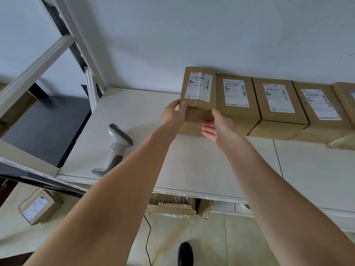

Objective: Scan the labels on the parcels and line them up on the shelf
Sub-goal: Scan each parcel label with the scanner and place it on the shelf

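Note:
Several brown cardboard parcels with white labels stand in a row along the wall on the white shelf [192,169]. The leftmost parcel [197,89] sits tight against the second parcel [236,95]. My left hand [173,115] grips its near left corner, thumb on top. My right hand [217,127] lies against its front face with straight fingers and the palm turned up. A grey handheld barcode scanner [116,148] lies on the shelf to the left of my left arm, untouched.
More parcels [278,100] [322,106] continue the row to the right. One labelled parcel [39,207] sits on the floor at lower left. Torn cardboard [172,206] lies under the shelf. The shelf's metal frame [38,60] rises at left. A black cable runs across the floor.

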